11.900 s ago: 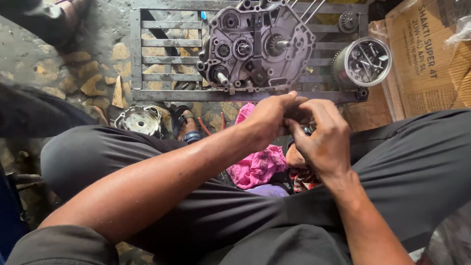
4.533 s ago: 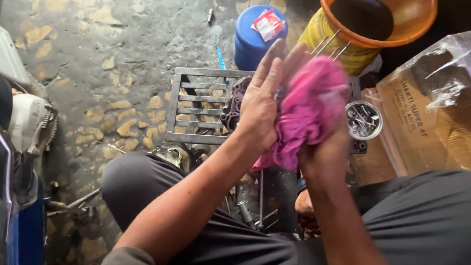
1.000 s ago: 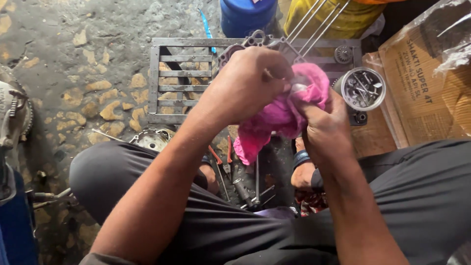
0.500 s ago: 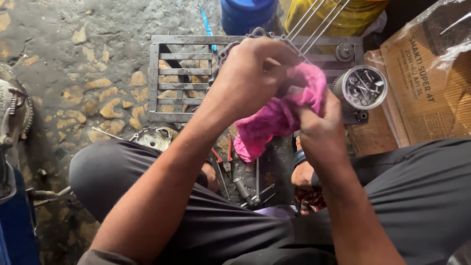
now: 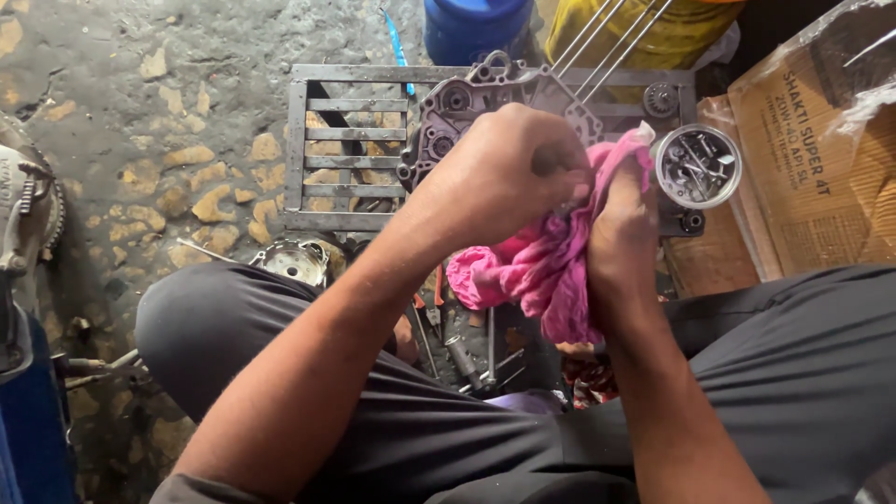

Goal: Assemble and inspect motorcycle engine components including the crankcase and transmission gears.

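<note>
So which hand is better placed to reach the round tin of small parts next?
Probably the right hand: it grips the pink rag right beside the round tin, while the left hand is closed over the rag farther off, above the engine casing.

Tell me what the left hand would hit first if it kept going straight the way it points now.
Probably the pink rag, which the left hand already presses against the right hand. Past those, the round metal tin of small parts lies in line, though depth is unclear.

Plastic-wrapped brown carton (image 5: 821, 177) at right
</note>
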